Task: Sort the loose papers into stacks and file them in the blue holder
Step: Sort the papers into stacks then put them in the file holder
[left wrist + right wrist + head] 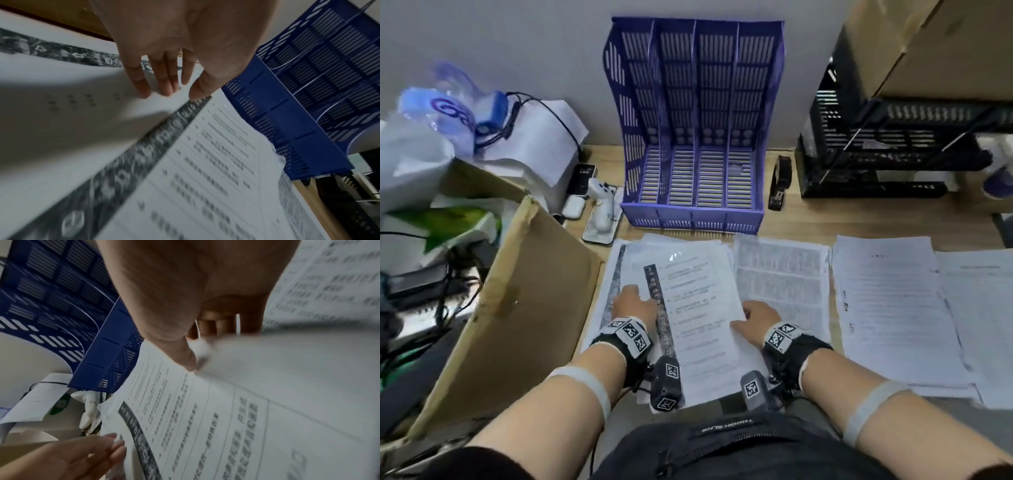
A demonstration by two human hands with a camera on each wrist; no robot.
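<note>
**Both hands on the top sheet, in front of the blue holder**

Pinching the right edge of the top sheet (698, 308), the right hand (755, 320) has its thumb above the page and its fingers curled beneath. The left hand (635, 303) lies with straight fingers pressed flat on the left part of that same sheet, beside its dark printed strip. This sheet tops a paper stack (619, 274) lying just in front of the blue holder (691, 130), whose four slots stand bare. More paper stacks (887, 308) lie in front of the holder toward its right. A black stapler (779, 183) sits just right of the holder.
</note>
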